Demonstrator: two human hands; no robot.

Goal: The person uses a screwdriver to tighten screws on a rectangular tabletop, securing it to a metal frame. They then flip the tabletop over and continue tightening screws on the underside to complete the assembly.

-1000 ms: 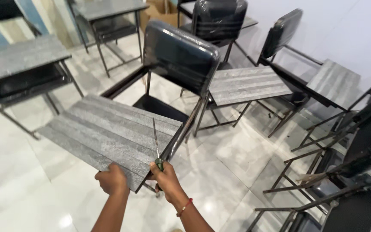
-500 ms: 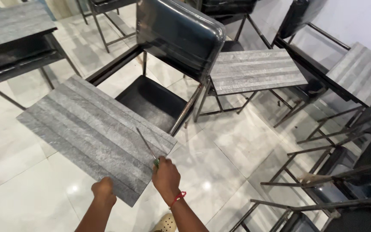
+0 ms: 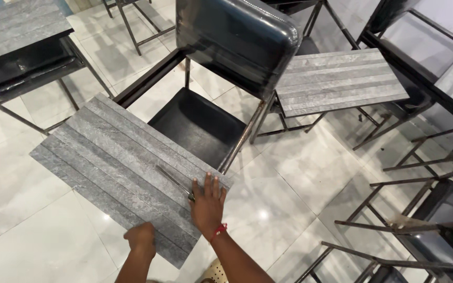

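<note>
Arms: bare, no sleeves showing
Right hand (image 3: 207, 202): red thread band at wrist
Left hand (image 3: 141, 239): no ornament seen

The grey writing board (image 3: 116, 162) is a flat rectangular slab with a stone-like grain running in long parallel strips, lighter and darker bands alternating along its length. It sits level, fixed to the black chair's arm frame, with its long axis slanting from the upper left down to the lower right in the head view, and one corner points toward the lower edge of the picture. On its right half lies a screwdriver (image 3: 175, 183), its thin metal shaft flat on the board and angled along the strips, its handle end hidden under a palm.
</note>
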